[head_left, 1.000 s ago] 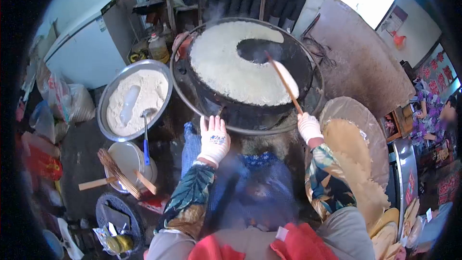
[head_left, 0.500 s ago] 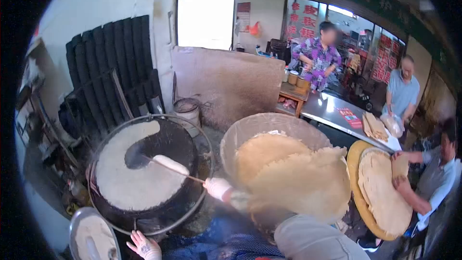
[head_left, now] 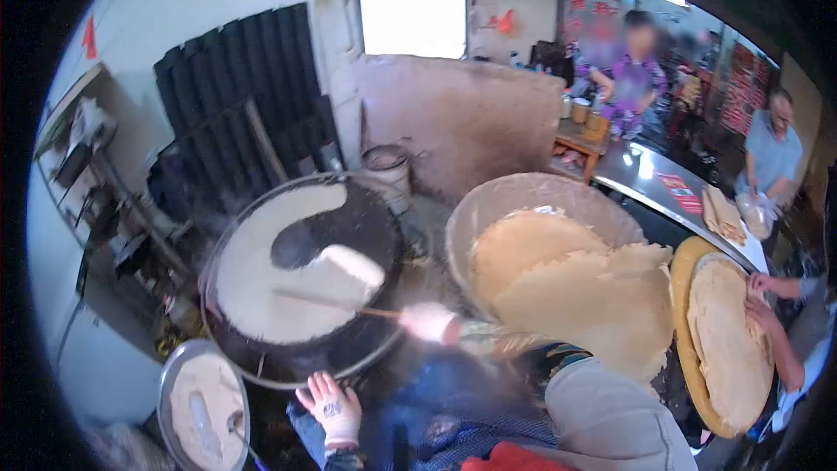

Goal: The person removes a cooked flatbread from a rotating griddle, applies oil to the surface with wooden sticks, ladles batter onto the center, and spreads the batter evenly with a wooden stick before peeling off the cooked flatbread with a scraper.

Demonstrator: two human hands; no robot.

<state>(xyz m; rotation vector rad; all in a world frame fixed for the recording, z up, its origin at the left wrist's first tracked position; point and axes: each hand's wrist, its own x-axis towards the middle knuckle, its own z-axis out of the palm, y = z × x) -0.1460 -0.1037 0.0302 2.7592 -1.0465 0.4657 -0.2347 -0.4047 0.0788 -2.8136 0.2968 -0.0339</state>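
Observation:
My right hand (head_left: 429, 324), in a pale glove, is closed around a thin wooden stick (head_left: 336, 303). The stick reaches left over pale batter (head_left: 253, 275) spread in a wide curved band on a round black griddle (head_left: 362, 220). A thick white roll of batter (head_left: 353, 265) lies just beyond the stick, beside the bare dark middle. My left hand (head_left: 331, 410), also gloved, has its fingers spread at the griddle's near rim and holds nothing. Left of it stands a metal basin (head_left: 166, 401) of batter, with a ladle handle and a clear bottle-like object inside.
To the right, a big round basket (head_left: 462, 240) holds large tan flatbreads. Farther right, a co-worker's hands (head_left: 765, 301) touch a flatbread on a yellow round board (head_left: 687, 331). Two people stand by a metal counter (head_left: 636, 166). Black ridged panels (head_left: 244, 78) lean on the wall.
The view has shifted, so the scene sits farther right and higher. My right hand has brought the stick nearer me, away from the roll of batter. My left hand stays by the rim.

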